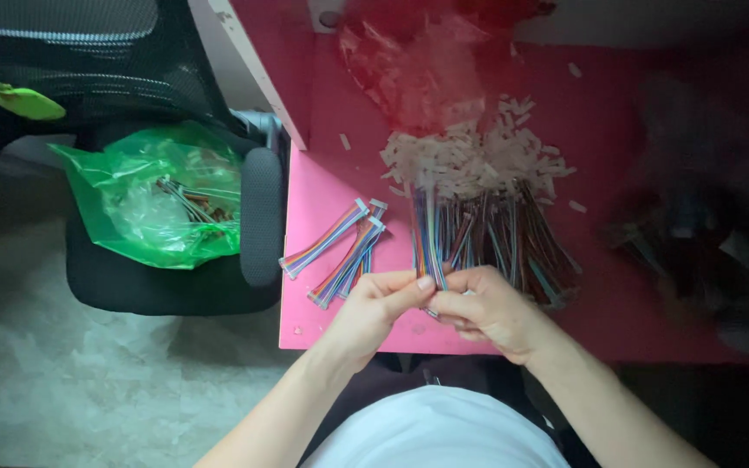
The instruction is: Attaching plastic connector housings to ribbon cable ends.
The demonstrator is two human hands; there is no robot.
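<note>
**Both hands pinch one ribbon cable at the near edge of the pink table**

We see the left hand (374, 305) and the right hand (485, 308) drawn together, fingertips nearly meeting, both closed on the lower end of a rainbow ribbon cable (432, 243). The left thumb and forefinger clamp it from the left; the right hand's fingers curl around it from the right. What lies inside the right palm is hidden by the curled fingers, and we cannot tell whether a connector sits there.

Just beyond the hands, the held cable runs up into a large bundle of cables (496, 234), fanned out away from us. At the far end of that bundle lies a heap of white connectors (478, 156), some scattered loose. Beyond that, a clear plastic bag (409, 69) is blurred and tinted red, its contents hard to make out.

To the left of the left hand, a small group of finished-looking cables (340, 251) lies slanted, apart from the bundle and near the table's left edge. The pink table (322, 182) ends just beneath the wrists; bare surface shows left of the hands.

To the right of the right hand, a dark pile (695, 225) is too dim to identify.

Off the table to the left, an office chair (175, 286) carries a green plastic bag (158, 191) with cables inside.
</note>
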